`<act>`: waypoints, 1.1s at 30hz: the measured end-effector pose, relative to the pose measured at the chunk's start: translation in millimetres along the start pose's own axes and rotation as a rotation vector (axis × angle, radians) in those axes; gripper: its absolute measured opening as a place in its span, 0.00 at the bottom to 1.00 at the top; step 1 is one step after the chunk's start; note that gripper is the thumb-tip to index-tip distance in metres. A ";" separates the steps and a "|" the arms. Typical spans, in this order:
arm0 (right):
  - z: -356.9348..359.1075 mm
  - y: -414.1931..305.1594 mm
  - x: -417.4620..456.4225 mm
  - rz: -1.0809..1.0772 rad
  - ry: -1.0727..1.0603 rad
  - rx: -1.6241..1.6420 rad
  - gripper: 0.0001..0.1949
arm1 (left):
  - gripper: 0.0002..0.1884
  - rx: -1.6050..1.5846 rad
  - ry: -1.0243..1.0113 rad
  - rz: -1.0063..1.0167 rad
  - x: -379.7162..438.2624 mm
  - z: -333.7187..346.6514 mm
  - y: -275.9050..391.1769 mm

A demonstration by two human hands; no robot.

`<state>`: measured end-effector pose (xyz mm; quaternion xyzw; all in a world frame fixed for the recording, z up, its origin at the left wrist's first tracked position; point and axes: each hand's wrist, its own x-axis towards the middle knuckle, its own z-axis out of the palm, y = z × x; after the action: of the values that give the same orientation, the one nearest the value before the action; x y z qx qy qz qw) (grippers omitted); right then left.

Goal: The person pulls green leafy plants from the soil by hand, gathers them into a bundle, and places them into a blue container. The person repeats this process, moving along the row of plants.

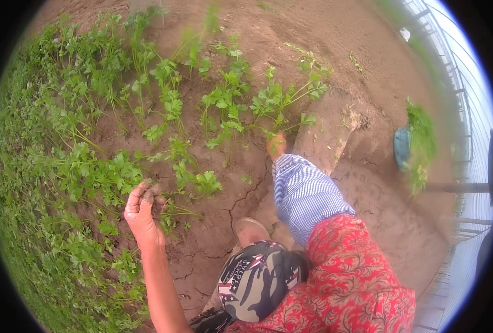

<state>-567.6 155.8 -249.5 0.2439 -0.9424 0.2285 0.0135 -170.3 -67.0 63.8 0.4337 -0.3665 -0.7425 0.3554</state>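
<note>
My left hand (143, 216), bare to the forearm, has its fingers curled beside leafy green plants (124, 170). Its fingertips are caked with mud; whether a clod or a stem lies between them cannot be told. My right hand (276, 145), below a blue checked sleeve, reaches down at the base of a leafy plant (277, 102) near the bed's edge. Leaves partly cover it, and its fingers are hidden. The plants look like celery or parsley and stand in cracked brown soil (246, 200), thinly spaced between the hands and densely at the left.
A bent knee in camouflage cloth (259, 283) and a shoe (250, 231) are below the hands. A low soil ridge (325, 125) borders the bed. At the right stands a blue container (401, 145) with cut greens (421, 141), near the greenhouse frame (458, 75).
</note>
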 end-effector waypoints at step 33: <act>-418.0 -205.7 271.2 -0.385 -0.321 0.821 0.23 | 0.09 0.100 -0.151 -0.188 2.6 40.3 -15.3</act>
<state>-746.6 55.8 249.1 0.4312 -0.7022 0.5345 -0.1877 -211.0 -52.4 64.1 0.4260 -0.3867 -0.7839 0.2335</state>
